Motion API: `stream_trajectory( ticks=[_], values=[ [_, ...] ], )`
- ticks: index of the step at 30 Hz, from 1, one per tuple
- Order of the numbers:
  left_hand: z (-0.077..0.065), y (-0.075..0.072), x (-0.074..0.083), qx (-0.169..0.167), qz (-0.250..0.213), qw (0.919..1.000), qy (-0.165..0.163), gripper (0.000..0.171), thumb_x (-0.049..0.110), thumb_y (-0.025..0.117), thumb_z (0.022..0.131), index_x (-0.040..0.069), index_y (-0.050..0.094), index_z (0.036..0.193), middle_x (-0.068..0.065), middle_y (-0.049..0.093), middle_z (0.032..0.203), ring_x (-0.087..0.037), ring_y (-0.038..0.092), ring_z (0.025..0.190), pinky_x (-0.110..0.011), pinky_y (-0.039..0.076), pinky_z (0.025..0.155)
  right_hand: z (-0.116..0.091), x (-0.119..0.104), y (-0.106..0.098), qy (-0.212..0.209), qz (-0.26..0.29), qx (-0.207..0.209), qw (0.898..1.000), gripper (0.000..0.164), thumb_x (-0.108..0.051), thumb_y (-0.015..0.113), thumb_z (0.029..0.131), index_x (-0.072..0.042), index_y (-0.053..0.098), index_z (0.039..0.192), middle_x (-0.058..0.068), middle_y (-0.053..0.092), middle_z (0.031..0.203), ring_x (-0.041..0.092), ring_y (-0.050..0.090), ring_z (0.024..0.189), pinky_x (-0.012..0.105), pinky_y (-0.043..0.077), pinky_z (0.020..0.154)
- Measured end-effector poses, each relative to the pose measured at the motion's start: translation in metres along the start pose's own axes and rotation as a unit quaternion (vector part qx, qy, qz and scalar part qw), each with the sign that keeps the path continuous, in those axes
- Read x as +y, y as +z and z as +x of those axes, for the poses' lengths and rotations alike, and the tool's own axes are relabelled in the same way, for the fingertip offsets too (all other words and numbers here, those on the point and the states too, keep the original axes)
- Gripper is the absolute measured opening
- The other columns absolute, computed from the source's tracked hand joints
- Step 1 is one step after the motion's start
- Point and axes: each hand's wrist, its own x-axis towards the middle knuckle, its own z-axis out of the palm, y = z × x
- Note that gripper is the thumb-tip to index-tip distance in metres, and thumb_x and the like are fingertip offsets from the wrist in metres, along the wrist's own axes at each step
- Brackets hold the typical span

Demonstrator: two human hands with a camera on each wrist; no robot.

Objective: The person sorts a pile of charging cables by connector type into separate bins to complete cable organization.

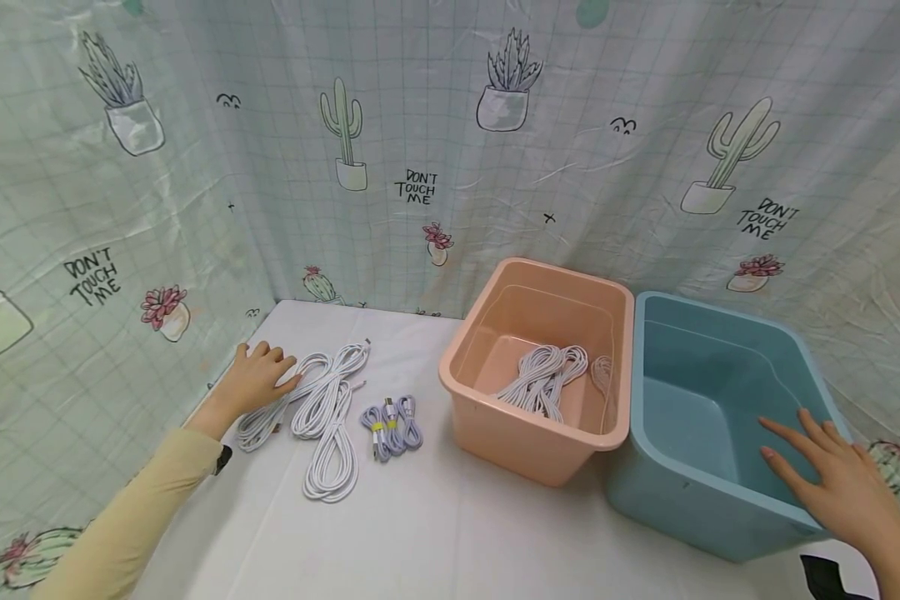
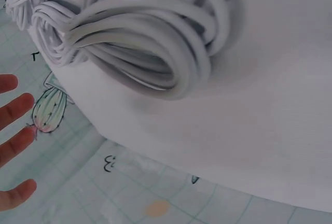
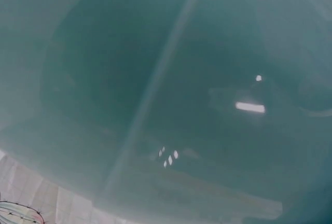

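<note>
My left hand [image 1: 258,379] is over the far-left bundle of white cable [image 1: 257,432], its fingers spread and loosely bent. Whether the fingertips touch the cable cannot be told. In the left wrist view a coiled white cable [image 2: 176,53] lies close by, and my fingers [image 2: 15,149] show at the left edge. Another long bundle of white cable [image 1: 330,450] lies just right of it. My right hand [image 1: 832,467] reaches over the near right rim of the blue bin [image 1: 690,483], fingers extended and holding nothing. The right wrist view shows only the bin's shiny wall [image 3: 171,105].
Several lavender cables [image 1: 392,429], some with yellow ties, lie right of the white bundles. A peach bin [image 1: 521,446] holds bundled white cables [image 1: 543,379] and stands against the blue bin. A printed cactus curtain [image 1: 435,125] borders the white table [image 1: 420,533].
</note>
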Motion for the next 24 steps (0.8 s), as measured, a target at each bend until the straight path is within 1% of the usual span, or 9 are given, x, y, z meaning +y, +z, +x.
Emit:
stream_trajectory(
  ticks=[3, 7, 8, 10, 14, 16, 20, 22, 24],
  values=[
    [-0.007, 0.008, 0.000, -0.020, 0.014, 0.9997, 0.000, 0.022, 0.027, 0.062, 0.080, 0.008, 0.059, 0.090, -0.011, 0.056, 0.081, -0.034, 0.048, 0.083, -0.064, 0.032, 0.080, 0.001, 0.000, 0.000, 0.003, -0.003, -0.001, 1.000, 0.053, -0.037, 0.043, 0.092, 0.003, 0.040, 0.127, 0.041, 0.011, 0.136, 0.065, 0.008, 0.118, 0.070, 0.009, 0.087],
    [-0.014, 0.018, 0.001, -0.033, 0.021, 0.9992, 0.007, 0.024, 0.030, 0.058, 0.082, 0.007, 0.057, 0.090, -0.012, 0.056, 0.081, -0.034, 0.048, 0.083, -0.064, 0.033, 0.078, 0.001, 0.000, 0.000, 0.006, -0.005, -0.004, 1.000, 0.053, -0.037, 0.043, 0.092, 0.003, 0.040, 0.127, 0.041, 0.011, 0.136, 0.065, 0.007, 0.117, 0.071, 0.009, 0.087],
    [-0.016, 0.019, 0.002, -0.027, 0.025, 0.9992, 0.013, 0.025, 0.032, 0.056, 0.084, 0.007, 0.056, 0.088, -0.012, 0.055, 0.080, -0.033, 0.048, 0.081, -0.062, 0.033, 0.076, 0.001, 0.000, 0.000, 0.005, -0.004, -0.004, 1.000, 0.053, -0.037, 0.043, 0.092, 0.003, 0.040, 0.127, 0.041, 0.011, 0.136, 0.065, 0.007, 0.117, 0.071, 0.008, 0.087],
    [-0.018, 0.022, 0.003, -0.027, 0.023, 0.9992, 0.016, 0.025, 0.031, 0.055, 0.084, 0.006, 0.055, 0.087, -0.012, 0.054, 0.078, -0.033, 0.048, 0.080, -0.061, 0.034, 0.074, 0.001, 0.000, 0.000, 0.005, -0.004, -0.005, 1.000, 0.053, -0.037, 0.043, 0.092, 0.003, 0.040, 0.127, 0.041, 0.011, 0.136, 0.065, 0.007, 0.117, 0.071, 0.008, 0.087],
    [-0.021, 0.025, 0.006, -0.025, 0.029, 0.9990, 0.021, 0.024, 0.028, 0.060, 0.080, 0.005, 0.054, 0.085, -0.012, 0.054, 0.076, -0.032, 0.048, 0.077, -0.059, 0.035, 0.073, 0.001, 0.000, 0.000, 0.004, -0.003, -0.005, 1.000, 0.052, -0.036, 0.043, 0.092, 0.003, 0.040, 0.127, 0.041, 0.012, 0.135, 0.065, 0.008, 0.117, 0.071, 0.008, 0.087],
    [-0.021, 0.028, 0.005, -0.041, 0.030, 0.9985, 0.017, 0.026, 0.026, 0.064, 0.077, 0.004, 0.055, 0.088, -0.012, 0.055, 0.078, -0.033, 0.049, 0.079, -0.060, 0.034, 0.074, 0.001, 0.000, 0.000, 0.003, -0.004, -0.005, 1.000, 0.052, -0.036, 0.043, 0.093, 0.003, 0.040, 0.127, 0.041, 0.013, 0.135, 0.066, 0.008, 0.117, 0.071, 0.009, 0.087],
    [-0.022, 0.033, 0.003, -0.072, 0.044, 0.9964, 0.012, 0.030, 0.028, 0.065, 0.078, 0.005, 0.054, 0.095, -0.012, 0.056, 0.080, -0.032, 0.050, 0.081, -0.058, 0.034, 0.074, 0.001, 0.001, 0.000, 0.002, -0.002, -0.002, 1.000, 0.052, -0.036, 0.043, 0.093, 0.003, 0.040, 0.127, 0.042, 0.014, 0.135, 0.066, 0.009, 0.116, 0.071, 0.009, 0.087],
    [-0.022, 0.035, 0.003, -0.080, 0.046, 0.9957, 0.012, 0.032, 0.028, 0.064, 0.078, 0.005, 0.053, 0.097, -0.011, 0.057, 0.080, -0.032, 0.050, 0.081, -0.057, 0.034, 0.073, 0.001, 0.001, 0.000, 0.001, -0.001, -0.001, 1.000, 0.052, -0.036, 0.043, 0.092, 0.003, 0.040, 0.127, 0.042, 0.014, 0.135, 0.065, 0.008, 0.117, 0.071, 0.009, 0.087],
    [-0.022, 0.037, 0.003, -0.080, 0.043, 0.9958, 0.013, 0.031, 0.026, 0.064, 0.078, 0.005, 0.053, 0.097, -0.011, 0.058, 0.079, -0.032, 0.050, 0.079, -0.056, 0.034, 0.072, 0.001, 0.001, 0.001, 0.001, 0.000, -0.001, 1.000, 0.052, -0.036, 0.043, 0.092, 0.003, 0.040, 0.127, 0.041, 0.014, 0.135, 0.065, 0.008, 0.117, 0.071, 0.008, 0.087]
  ],
)
